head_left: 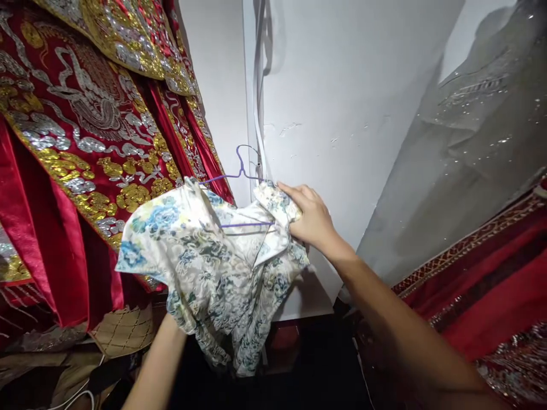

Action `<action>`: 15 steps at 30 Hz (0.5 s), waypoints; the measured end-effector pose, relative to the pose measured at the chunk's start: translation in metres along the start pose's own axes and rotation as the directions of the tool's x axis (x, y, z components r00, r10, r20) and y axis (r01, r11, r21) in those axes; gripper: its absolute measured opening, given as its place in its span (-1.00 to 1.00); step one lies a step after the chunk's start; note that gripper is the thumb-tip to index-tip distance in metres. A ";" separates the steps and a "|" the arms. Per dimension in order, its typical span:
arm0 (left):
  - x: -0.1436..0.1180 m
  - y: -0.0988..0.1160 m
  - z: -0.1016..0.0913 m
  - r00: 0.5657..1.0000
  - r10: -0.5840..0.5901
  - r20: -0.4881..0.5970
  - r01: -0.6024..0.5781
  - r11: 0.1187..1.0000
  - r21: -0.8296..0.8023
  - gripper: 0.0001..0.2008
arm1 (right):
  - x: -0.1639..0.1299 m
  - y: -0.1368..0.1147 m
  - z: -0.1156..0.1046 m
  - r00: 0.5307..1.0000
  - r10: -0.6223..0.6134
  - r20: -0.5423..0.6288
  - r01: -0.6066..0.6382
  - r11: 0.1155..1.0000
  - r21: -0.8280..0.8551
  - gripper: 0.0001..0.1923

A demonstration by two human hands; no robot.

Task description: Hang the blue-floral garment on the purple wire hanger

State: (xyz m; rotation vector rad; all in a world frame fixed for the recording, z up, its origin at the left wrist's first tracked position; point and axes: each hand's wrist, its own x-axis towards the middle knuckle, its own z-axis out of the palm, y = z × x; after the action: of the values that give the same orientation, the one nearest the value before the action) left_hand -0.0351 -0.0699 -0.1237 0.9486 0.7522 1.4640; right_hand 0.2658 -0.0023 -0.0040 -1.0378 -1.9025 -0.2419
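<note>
Two hands work our floral garment (213,267), which hangs on the purple hanger (241,171) by the white wall (342,114). Right hand (310,219) pinches its shoulder; left hand is hidden beneath, fingers unseen. Loose cloth could slip off the thin wire.

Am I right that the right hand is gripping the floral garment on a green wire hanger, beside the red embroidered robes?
Not quite: the head view shows a purple hanger, not green. The right hand does grip the floral garment, beside the red embroidered robes.
</note>
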 end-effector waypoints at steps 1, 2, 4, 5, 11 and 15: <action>-0.010 -0.012 -0.001 0.999 -0.004 -0.053 0.003 1.000 -0.024 -0.50 | 0.004 0.001 -0.005 1.000 0.019 -0.017 -0.020 0.999 -0.031 -0.25; -0.021 -0.024 0.000 0.994 0.000 -0.111 -0.004 0.999 -0.038 -0.37 | 0.005 0.001 -0.008 0.998 0.046 -0.036 -0.048 0.997 -0.060 -0.26; -0.043 -0.051 0.004 0.976 0.007 -0.220 -0.006 1.000 0.003 -0.25 | -0.006 0.002 -0.013 0.993 0.103 -0.056 -0.108 0.988 -0.108 -0.25; -0.053 -0.064 0.006 0.964 0.006 -0.267 0.014 0.997 0.074 -0.27 | -0.016 0.003 -0.014 0.991 0.127 -0.049 -0.132 0.983 -0.126 -0.23; -0.088 -0.116 0.010 0.864 -0.117 -0.490 0.274 0.926 0.261 -0.51 | -0.092 0.004 -0.002 0.951 0.269 -0.156 -0.276 0.961 -0.029 -0.28; -0.098 -0.121 0.020 0.870 -0.183 -0.459 0.279 0.948 0.151 -0.42 | -0.156 -0.018 0.037 0.726 0.657 -0.203 -0.518 0.717 0.467 -0.59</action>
State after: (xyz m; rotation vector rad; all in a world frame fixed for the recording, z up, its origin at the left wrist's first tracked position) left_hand 0.0383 -0.1548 -0.2338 0.6538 1.3344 1.4147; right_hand 0.2630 -0.0815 -0.1444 -1.1856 -1.1308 0.2999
